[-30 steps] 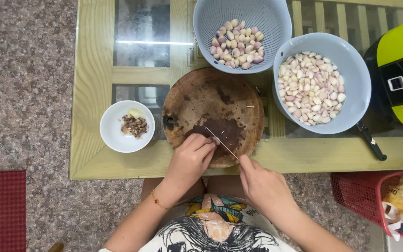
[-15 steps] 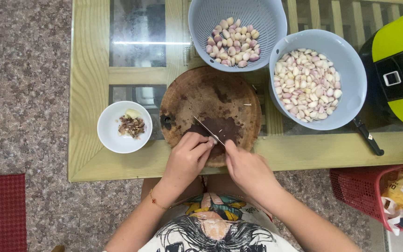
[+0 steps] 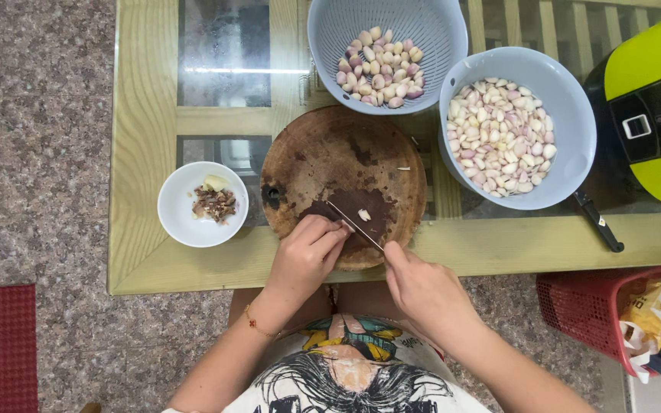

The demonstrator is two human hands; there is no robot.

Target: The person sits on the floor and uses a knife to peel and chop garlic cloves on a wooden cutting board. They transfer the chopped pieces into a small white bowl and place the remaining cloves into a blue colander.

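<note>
A round wooden cutting board (image 3: 330, 157) lies on the glass-topped table (image 3: 143, 115). My right hand (image 3: 422, 287) grips a small knife (image 3: 353, 224) whose blade slants up-left over the board's dark wet patch. My left hand (image 3: 307, 252) rests on the board's near edge, fingertips pinched on something small beside the blade; what it pins is hidden. A small pale piece of shallot (image 3: 363, 215) lies just beyond the blade.
A grey-blue colander (image 3: 422, 23) of unpeeled shallots and a grey-blue bowl (image 3: 575, 130) of peeled ones stand behind and right of the board. A white bowl (image 3: 181, 218) with scraps sits left. A green-black appliance (image 3: 652, 107) is far right, a red basket (image 3: 575, 310) below it.
My right hand first moved in toward the left hand, then drew back toward me with the knife. A small pale piece now lies free beyond the blade.
</note>
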